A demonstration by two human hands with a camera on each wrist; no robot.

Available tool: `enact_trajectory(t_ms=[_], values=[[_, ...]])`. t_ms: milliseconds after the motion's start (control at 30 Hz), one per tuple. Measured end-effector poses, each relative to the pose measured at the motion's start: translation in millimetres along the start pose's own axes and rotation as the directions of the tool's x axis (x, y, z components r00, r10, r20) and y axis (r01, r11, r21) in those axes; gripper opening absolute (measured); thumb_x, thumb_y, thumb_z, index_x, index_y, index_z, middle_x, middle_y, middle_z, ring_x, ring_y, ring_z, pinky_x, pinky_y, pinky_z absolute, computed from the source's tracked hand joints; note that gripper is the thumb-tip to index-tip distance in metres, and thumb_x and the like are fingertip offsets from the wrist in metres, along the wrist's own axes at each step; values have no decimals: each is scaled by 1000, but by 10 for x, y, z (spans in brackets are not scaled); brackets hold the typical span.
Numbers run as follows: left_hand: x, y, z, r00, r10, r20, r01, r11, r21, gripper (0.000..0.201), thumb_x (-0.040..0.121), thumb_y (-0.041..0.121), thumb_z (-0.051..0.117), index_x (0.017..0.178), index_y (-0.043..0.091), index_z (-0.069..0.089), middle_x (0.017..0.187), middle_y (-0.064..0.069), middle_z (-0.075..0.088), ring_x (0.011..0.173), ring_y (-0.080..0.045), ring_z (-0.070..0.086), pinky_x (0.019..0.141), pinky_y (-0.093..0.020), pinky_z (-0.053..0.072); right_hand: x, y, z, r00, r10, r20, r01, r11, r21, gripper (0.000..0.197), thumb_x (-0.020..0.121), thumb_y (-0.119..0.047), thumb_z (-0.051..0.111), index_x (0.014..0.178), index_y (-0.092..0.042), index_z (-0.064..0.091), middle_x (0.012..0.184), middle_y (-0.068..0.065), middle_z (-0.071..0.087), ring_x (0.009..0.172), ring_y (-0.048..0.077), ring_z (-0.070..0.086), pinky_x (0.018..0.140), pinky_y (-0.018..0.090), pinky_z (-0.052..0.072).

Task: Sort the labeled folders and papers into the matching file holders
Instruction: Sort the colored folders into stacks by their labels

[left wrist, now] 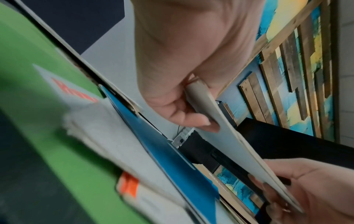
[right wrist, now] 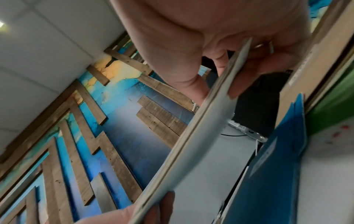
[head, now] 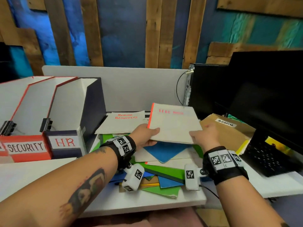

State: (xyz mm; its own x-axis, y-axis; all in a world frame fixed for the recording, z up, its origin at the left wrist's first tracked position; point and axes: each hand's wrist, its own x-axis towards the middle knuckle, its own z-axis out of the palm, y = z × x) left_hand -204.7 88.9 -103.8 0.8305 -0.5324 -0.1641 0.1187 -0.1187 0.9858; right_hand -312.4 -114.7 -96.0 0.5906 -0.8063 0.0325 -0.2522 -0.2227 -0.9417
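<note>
A cream folder (head: 173, 123) with an orange spine and blurred red lettering hangs above the pile, held by both hands. My left hand (head: 147, 134) pinches its near left corner, thumb on top; in the left wrist view the fingers (left wrist: 187, 116) curl under the folder (left wrist: 229, 136). My right hand (head: 203, 135) pinches the near right edge of the folder (right wrist: 201, 128). Under it lie a blue folder (head: 164, 152), green folders (head: 165, 171) and a sheet marked "Human Resources" (head: 126, 119). The dark holder labelled HR (head: 65, 141) stands to the left, next to the red SECURITY holder (head: 26, 147).
A brown folder labelled ADMIN (head: 227, 128) lies right of the pile. A black monitor (head: 265, 86) and a black keyboard (head: 265, 154) stand at the right. A white partition (head: 131, 86) backs the desk (head: 147, 202). Binder clips (head: 46, 124) join the holders.
</note>
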Motion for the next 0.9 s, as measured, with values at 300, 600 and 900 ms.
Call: enact_trajectory(t_ms=[300, 600, 900], values=[[143, 267, -731, 839, 161, -520, -189, 982, -1, 14, 97, 10, 58, 111, 9, 62, 101, -8, 68, 74, -18, 64, 43, -20, 52, -18, -85, 349, 993, -43, 112, 25, 988, 155, 59, 84, -12, 78, 133, -13, 46, 115, 11, 61, 90, 21, 62, 80, 36, 54], [193, -80, -1301, 744, 28, -668, -123, 988, -95, 2, 95, 7, 65, 94, 6, 64, 100, -13, 67, 79, -24, 64, 64, -34, 55, -15, 44, 616, 960, 104, 259, -126, 990, 68, 67, 89, -19, 75, 146, -7, 42, 143, 13, 49, 122, 27, 49, 95, 35, 39], [284, -128, -1400, 681, 46, -731, -49, 999, 18, 14, 78, 19, 76, 88, 10, 72, 95, -10, 75, 74, -25, 70, 68, -34, 61, -41, 91, 735, 971, 170, 169, -161, 985, -65, 76, 74, -34, 80, 139, -9, 48, 136, 16, 52, 121, 35, 52, 104, 48, 46]])
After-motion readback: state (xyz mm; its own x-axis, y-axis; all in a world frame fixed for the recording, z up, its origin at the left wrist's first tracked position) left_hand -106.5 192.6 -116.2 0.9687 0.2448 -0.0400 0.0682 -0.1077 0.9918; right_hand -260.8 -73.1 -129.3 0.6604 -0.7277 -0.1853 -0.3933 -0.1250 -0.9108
